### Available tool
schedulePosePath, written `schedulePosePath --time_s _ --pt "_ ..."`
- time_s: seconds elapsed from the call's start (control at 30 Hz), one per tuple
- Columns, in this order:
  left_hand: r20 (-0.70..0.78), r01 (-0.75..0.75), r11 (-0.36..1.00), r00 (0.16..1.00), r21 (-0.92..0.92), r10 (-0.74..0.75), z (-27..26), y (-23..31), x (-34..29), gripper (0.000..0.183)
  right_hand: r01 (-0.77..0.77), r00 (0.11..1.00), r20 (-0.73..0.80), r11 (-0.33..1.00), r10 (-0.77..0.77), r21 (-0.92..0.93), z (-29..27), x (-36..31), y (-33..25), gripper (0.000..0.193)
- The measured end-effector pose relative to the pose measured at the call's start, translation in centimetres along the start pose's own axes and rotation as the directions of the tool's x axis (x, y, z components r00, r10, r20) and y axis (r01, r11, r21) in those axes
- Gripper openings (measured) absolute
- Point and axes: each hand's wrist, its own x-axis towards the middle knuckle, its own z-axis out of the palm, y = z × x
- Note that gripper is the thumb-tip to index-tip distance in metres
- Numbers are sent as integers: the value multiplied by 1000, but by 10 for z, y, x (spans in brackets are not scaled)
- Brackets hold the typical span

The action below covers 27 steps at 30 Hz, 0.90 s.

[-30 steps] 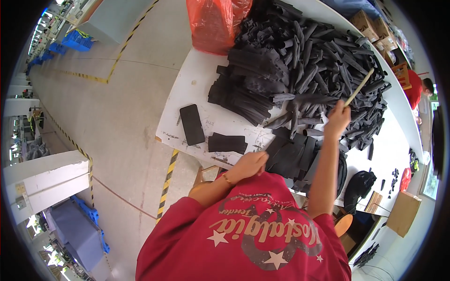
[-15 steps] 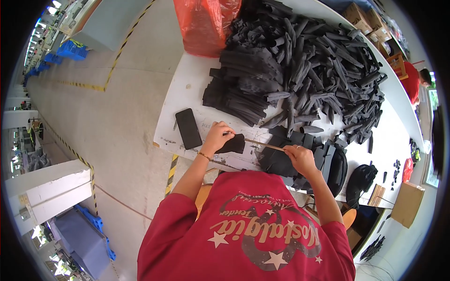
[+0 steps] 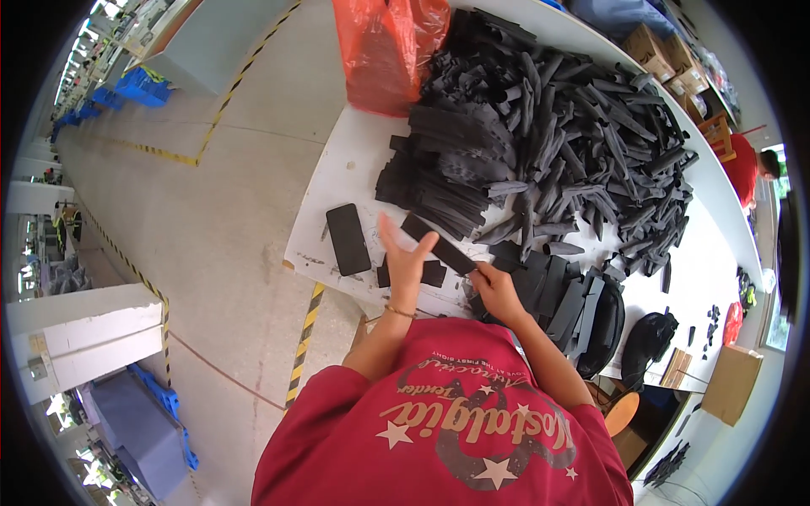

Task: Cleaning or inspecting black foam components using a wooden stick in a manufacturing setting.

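My right hand is closed on the lower end of a flat black strip, which slants up to the left above the table. Beside the strip's upper part is my left hand, its fingers spread and blurred, with one digit overlapping or close to the strip. Whether it touches cannot be made out. Partly hidden under my left hand lies a black fabric piece on the white table. A black phone rests left of that hand.
Behind my hands are a neat stack of black strips and a big loose heap of black pieces. A red plastic bag stands at the far left of the table. Flat black pieces and a black bag lie to the right.
The thin strip in my right hand has turned from edge-on to flat and tilted up. My left hand has come off the black piece and spread its fingers near the strip.
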Motion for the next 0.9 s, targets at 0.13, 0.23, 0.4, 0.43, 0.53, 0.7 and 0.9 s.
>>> schedulePosePath --time_s 0.13,0.23,0.4,0.43,0.53,0.7,0.9 --pt "388 684 500 721 -531 -574 15 -22 -25 29 151 981 -94 973 -170 -177 34 8 -3 8" --pt "300 636 553 758 -538 -579 31 3 -19 24 87 956 -267 985 -125 -148 41 14 -13 10" --pt "27 530 697 805 -483 -593 13 -11 27 26 120 976 -139 951 -165 -287 32 -28 -8 13" --pt "29 534 693 802 -485 -597 9 -15 26 26 110 989 -67 951 -135 -289 22 -38 -11 13" --pt "56 545 685 800 -484 -597 10 -20 23 29 111 994 9 962 -112 -251 -3 -64 -27 12" --pt "253 731 519 657 -443 -710 42 -5 4 34 31 999 -2 895 -35 -445 -44 -95 -64 12" --pt "448 817 433 572 -380 -687 57 23 -12 48 36 989 -123 929 -87 -368 -35 -69 -39 12"
